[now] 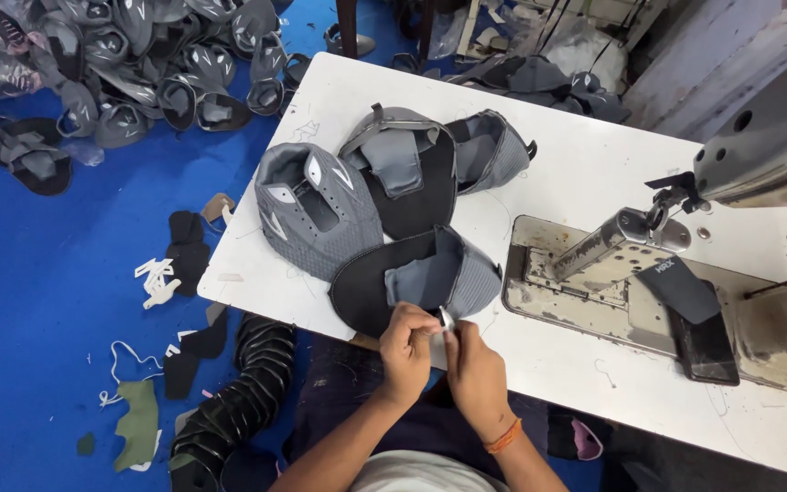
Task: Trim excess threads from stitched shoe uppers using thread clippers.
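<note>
My left hand [407, 351] and my right hand [474, 364] meet at the near edge of the white table [594, 155], fingers pinched together on a small pale piece of material [444, 321]. Just beyond them lies a grey and black shoe upper [412, 278], lining side up, and the small piece looks joined to its near edge. Three more grey shoe uppers [321, 214] [403, 169] [494, 146] lie spread behind it on the table.
A sewing machine [758, 155] with its post bed [608, 241] stands at the right, a dark tongue piece [685, 292] lying on its plate. Many grey uppers [138, 64] are piled on the blue floor at the left, with fabric scraps [157, 278] and a stack of black pieces [248, 392].
</note>
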